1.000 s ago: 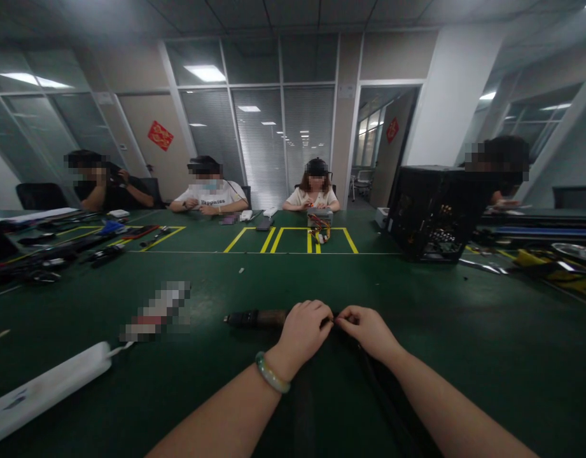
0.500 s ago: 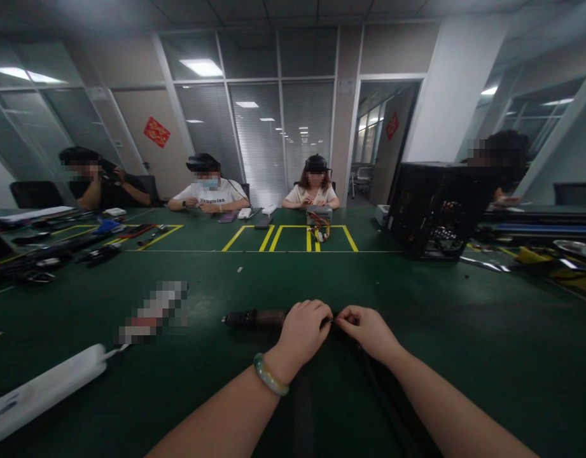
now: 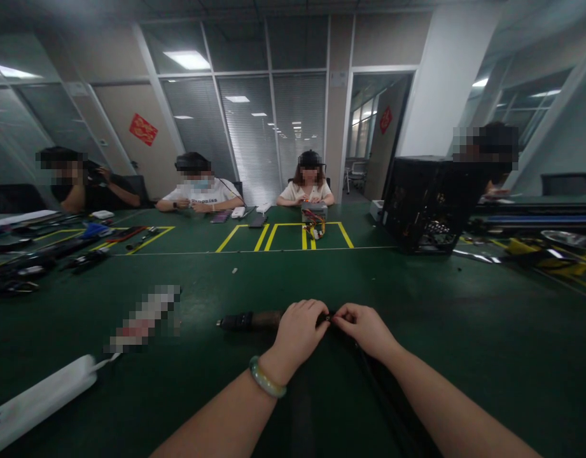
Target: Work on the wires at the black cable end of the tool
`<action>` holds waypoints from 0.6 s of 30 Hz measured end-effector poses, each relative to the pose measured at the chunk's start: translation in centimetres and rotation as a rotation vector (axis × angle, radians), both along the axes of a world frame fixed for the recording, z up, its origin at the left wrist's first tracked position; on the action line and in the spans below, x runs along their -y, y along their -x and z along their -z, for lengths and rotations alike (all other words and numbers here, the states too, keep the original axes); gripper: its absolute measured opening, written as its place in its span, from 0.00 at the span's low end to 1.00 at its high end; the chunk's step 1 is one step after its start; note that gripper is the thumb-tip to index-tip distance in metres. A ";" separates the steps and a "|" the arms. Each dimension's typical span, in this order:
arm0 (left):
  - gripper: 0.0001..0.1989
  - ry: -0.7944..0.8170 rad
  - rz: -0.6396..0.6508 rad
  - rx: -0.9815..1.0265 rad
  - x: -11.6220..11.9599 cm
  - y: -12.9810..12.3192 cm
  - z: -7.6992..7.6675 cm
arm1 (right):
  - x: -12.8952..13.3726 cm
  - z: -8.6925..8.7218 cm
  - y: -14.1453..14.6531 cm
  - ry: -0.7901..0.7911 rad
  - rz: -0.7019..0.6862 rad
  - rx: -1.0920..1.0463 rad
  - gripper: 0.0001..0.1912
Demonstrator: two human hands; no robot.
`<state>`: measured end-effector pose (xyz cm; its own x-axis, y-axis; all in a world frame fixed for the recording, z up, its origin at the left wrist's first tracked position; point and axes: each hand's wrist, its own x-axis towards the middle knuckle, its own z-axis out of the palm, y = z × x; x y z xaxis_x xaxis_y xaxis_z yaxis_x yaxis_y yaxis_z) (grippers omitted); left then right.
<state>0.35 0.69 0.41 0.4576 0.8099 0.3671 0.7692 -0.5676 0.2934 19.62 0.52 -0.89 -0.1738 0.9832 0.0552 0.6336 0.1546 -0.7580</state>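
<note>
An electric screwdriver [image 3: 254,320] with a dark body lies sideways on the green table, its tip pointing left. My left hand [image 3: 302,327] is wrapped over its rear part and wears a bangle [image 3: 266,378] at the wrist. Close beside the left fingertips, my right hand [image 3: 362,327] pinches at the tool's tail end. Whatever sits between those fingertips is too small and dark to make out. A black cable [image 3: 376,375] runs under my right wrist towards me.
A white power strip [image 3: 39,397] lies at the left, near a blurred-out item [image 3: 144,318]. A black computer case [image 3: 426,203] stands at the right. Cables and tools [image 3: 87,248] crowd the far left. Several people sit across the table, near a power supply unit [image 3: 314,211].
The whole view has shifted slightly, so the table's things sit a little further left. Both hands keep nearly the same pose at the screwdriver's tail end.
</note>
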 end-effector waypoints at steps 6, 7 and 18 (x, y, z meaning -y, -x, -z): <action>0.04 -0.006 0.024 -0.007 0.1 0.1 0.0 | 0.0 0.0 -0.1 0.006 -0.020 0.006 0.11; 0.04 -0.005 0.029 -0.009 0.1 0.1 -0.1 | 0.0 0.1 -0.1 -0.001 -0.019 0.006 0.11; 0.06 -0.013 0.014 0.007 0.4 0.0 -0.1 | -0.1 0.3 -0.1 0.012 -0.015 0.004 0.13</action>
